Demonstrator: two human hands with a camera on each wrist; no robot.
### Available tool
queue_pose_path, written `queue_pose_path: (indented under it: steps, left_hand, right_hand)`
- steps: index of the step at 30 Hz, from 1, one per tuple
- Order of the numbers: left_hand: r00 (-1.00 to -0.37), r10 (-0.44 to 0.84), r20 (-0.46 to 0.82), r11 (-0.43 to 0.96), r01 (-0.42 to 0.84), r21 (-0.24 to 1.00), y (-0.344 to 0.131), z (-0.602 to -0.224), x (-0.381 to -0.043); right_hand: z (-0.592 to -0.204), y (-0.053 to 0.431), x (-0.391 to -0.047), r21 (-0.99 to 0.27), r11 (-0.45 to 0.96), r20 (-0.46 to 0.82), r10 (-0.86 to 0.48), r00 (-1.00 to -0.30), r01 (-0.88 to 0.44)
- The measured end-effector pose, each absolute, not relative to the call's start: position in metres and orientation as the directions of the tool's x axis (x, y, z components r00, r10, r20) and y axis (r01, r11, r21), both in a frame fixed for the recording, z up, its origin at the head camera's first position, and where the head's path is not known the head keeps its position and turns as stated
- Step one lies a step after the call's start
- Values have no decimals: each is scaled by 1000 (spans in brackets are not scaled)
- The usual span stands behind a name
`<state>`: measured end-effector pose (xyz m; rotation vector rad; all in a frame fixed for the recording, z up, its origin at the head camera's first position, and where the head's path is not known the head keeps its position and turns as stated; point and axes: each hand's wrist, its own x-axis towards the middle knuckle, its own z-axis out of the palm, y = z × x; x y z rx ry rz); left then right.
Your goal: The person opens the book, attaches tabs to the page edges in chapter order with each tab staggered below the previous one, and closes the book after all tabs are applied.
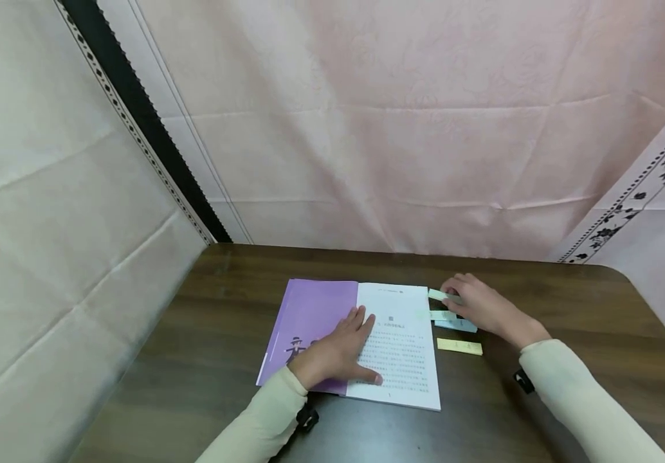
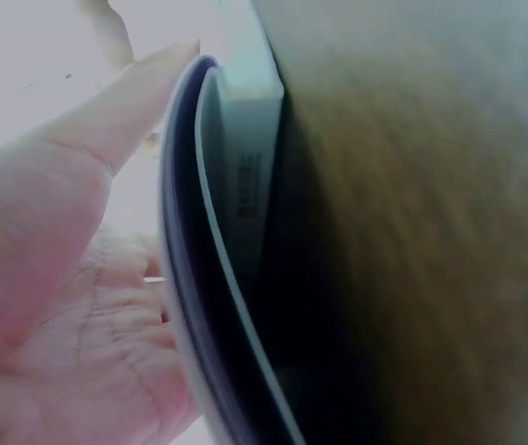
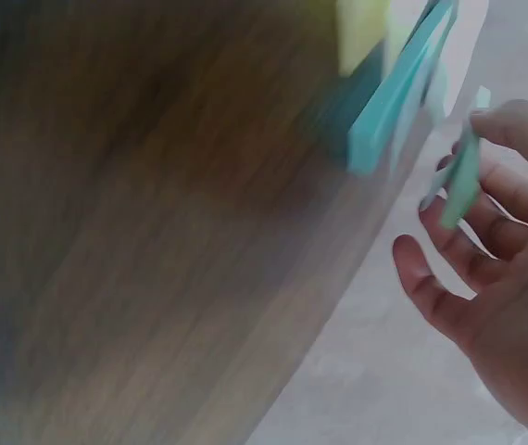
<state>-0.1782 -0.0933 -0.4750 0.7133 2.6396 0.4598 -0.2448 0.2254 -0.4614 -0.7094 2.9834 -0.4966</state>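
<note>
Pinching a slim, pale-green paper strip [image 3: 465, 181] right of frame centre: right hand [image 1: 480, 308]. Left hand [image 1: 335, 350], fingers spread, is resting on the smooth-paged open book [image 1: 402, 350], lower centre.

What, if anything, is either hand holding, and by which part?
The right hand pinches the farther pale green strip by its outer end, away from the open book. The left hand rests spread on the book, gripping nothing.

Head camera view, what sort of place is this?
Likely a screened-off desk space: a dark wood-look table bearing an open book, with creased pinkish cloth behind it.
</note>
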Motion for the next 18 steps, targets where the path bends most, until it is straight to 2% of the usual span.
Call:
queue_pose_path:
  steps: [7,13,18]
  left_hand:
    - [-812,528,-249,815,402,419,-92,-475,-177]
    - [-812,525,-257,817,396,419,-90,-474,-177]
    - [-824,511,-243,841,421,340,-86,-473,-169]
  right_hand:
    - [-469,243,-256,-291,855,1,-448,-894,-429]
    - [-474,246,-256,-286,865,32,-422,-906,-413]
    - [-462,228,-251,-336,870,56,-363,-930,-360]
